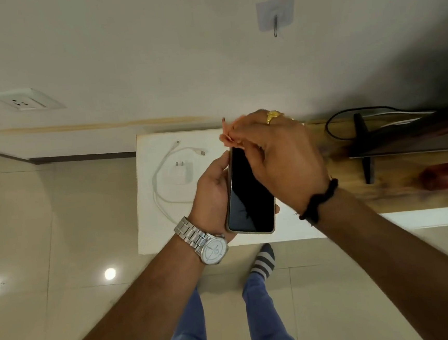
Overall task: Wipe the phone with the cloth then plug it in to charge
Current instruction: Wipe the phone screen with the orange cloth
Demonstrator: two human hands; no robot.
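Note:
A black-screened phone [249, 194] in a pale case is held upright over the white shelf by my left hand [214, 195], which grips its left edge. My right hand [278, 154] lies over the phone's top end, fingers pinched on a small orange cloth [229, 135] that sticks out to the left. Most of the cloth is hidden by my fingers. A white charger adapter [180, 172] and a looped white cable [161, 183] lie on the shelf left of the phone.
A white wall socket [23, 102] sits at the upper left. The white shelf top [152, 230] continues right into a wooden surface [398, 195] bearing a TV stand [366, 152] and black cables. A wall hook [275, 27] hangs above. My striped sock [263, 261] stands on tiled floor.

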